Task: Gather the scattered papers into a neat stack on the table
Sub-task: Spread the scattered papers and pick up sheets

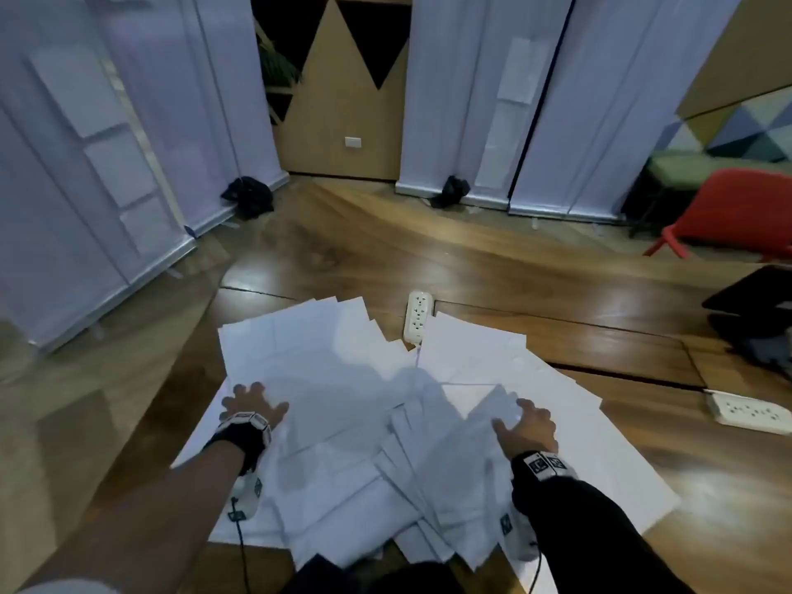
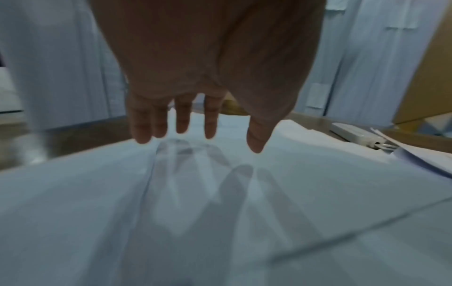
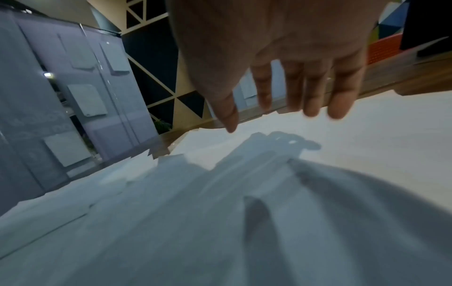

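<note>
Several white papers (image 1: 334, 362) lie fanned and overlapping across the wooden table (image 1: 535, 285), from its middle to the near edge. My left hand (image 1: 253, 403) is over the left side of the spread with fingers splayed. In the left wrist view the left hand (image 2: 195, 131) has straight fingers just above a sheet (image 2: 220, 212) and casts a shadow on it. My right hand (image 1: 525, 424) is over the right side of the pile. From the right wrist, the right hand (image 3: 281, 116) shows straight, spread fingers above the papers (image 3: 220, 212), holding nothing.
A white power strip (image 1: 416, 315) lies just beyond the papers, its cable running under them. A second strip (image 1: 748, 415) sits at the right edge, near a dark object (image 1: 754, 310). A red chair (image 1: 737, 212) and white panels stand beyond the table.
</note>
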